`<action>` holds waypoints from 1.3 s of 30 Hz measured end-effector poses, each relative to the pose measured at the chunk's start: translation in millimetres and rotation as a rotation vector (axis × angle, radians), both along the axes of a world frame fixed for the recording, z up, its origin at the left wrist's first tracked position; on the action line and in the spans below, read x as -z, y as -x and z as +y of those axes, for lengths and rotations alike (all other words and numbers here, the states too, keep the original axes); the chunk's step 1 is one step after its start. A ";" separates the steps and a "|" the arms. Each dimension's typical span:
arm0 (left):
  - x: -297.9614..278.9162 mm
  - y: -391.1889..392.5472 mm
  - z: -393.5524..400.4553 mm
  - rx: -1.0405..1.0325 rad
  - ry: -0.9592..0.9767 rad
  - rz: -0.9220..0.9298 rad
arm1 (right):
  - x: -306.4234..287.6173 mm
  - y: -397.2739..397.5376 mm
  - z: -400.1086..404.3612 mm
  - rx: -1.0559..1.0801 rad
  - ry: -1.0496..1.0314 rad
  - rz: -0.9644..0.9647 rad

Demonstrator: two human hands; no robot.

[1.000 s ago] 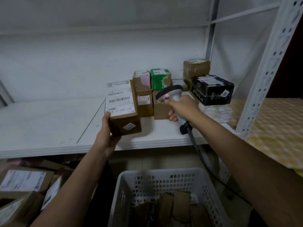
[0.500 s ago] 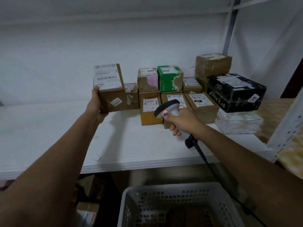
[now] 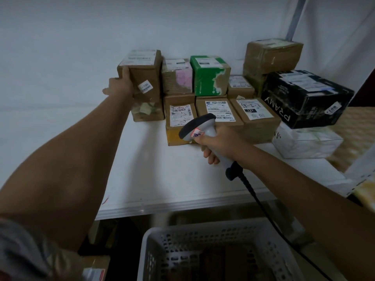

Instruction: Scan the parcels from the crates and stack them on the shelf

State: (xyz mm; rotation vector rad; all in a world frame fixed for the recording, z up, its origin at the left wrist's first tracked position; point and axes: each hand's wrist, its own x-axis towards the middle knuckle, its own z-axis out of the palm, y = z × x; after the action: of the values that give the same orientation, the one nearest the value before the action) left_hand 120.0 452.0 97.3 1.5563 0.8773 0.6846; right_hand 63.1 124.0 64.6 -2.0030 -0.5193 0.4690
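Note:
My left hand [image 3: 119, 85] grips a brown cardboard parcel [image 3: 145, 75] with a white label on top, holding it on top of another brown box [image 3: 147, 109] at the left end of the parcel group on the white shelf [image 3: 162, 179]. My right hand [image 3: 218, 142] holds a grey barcode scanner [image 3: 197, 126] above the shelf, in front of the front row of labelled parcels. Its black cable [image 3: 263, 209] hangs down to the right. A white perforated crate [image 3: 213, 250] with brown parcels inside stands below the shelf edge.
Stacked on the shelf are a pink-patched box [image 3: 177, 76], a green box [image 3: 210, 75], three labelled brown boxes in front, a tall brown box [image 3: 272, 57], and a black box [image 3: 304, 96] on a white package [image 3: 306, 142]. Another parcel [image 3: 95, 270] lies at the lower left.
My left hand carried the labelled parcel away from the scanner to the back of the shelf and set it on the leftmost box. The right hand with the scanner stayed roughly in place.

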 end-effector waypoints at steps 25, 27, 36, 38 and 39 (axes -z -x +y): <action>91.0 248.2 -243.6 0.345 0.138 -0.416 | 20.9 121.1 -104.3 -0.115 0.314 0.072; 119.5 268.6 -268.4 0.369 0.165 -0.403 | 39.4 134.1 -119.7 -0.126 0.358 0.099; 313.2 298.6 -303.6 0.567 0.109 0.327 | 131.2 149.0 -136.3 -0.045 0.415 0.348; 353.0 300.6 -299.0 0.606 0.039 0.530 | 152.4 149.4 -137.9 0.003 0.411 0.426; 371.5 300.5 -295.8 0.652 -0.043 0.627 | 165.7 149.8 -139.5 0.029 0.410 0.465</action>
State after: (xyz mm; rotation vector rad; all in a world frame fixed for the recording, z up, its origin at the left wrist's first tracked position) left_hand -180.6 156.2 -274.2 1.9887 0.7220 -0.2734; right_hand -86.7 -15.5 -101.2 -2.1805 -0.1067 1.0576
